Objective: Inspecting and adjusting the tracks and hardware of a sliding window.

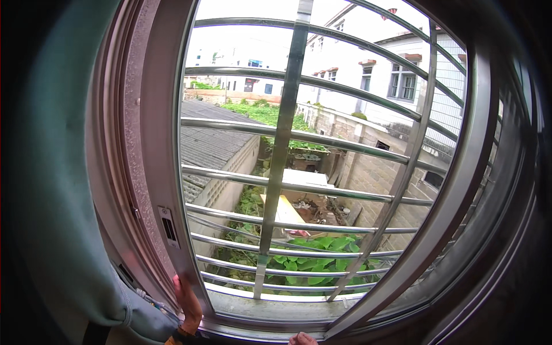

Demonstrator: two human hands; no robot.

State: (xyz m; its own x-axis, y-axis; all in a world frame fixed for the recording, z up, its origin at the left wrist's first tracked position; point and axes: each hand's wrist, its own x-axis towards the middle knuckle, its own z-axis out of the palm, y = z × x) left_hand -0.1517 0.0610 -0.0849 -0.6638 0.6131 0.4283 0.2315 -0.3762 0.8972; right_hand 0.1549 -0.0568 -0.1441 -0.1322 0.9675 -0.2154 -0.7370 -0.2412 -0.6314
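My left hand (pixel 187 305) rests upright against the lower part of a sliding window frame (pixel 164 144), its fingers stretched along the metal. A dark band and a bit of orange show at that wrist. Above the hand, a window latch plate (pixel 168 227) with a dark slot is set into the frame. At the bottom edge, only the top of my right hand (pixel 303 339) shows, close to the window sill (pixel 276 311). Its fingers look curled together; whatever lies in them is out of sight.
Steel security bars (pixel 282 132) cross the opening outside. A grey-green curtain (pixel 52 172) hangs at the left, and another window sash (pixel 480 132) stands at the right. Beyond the bars are a corrugated roof (pixel 213 138), a brick wall (pixel 368 155), green plants (pixel 316 261) and white buildings.
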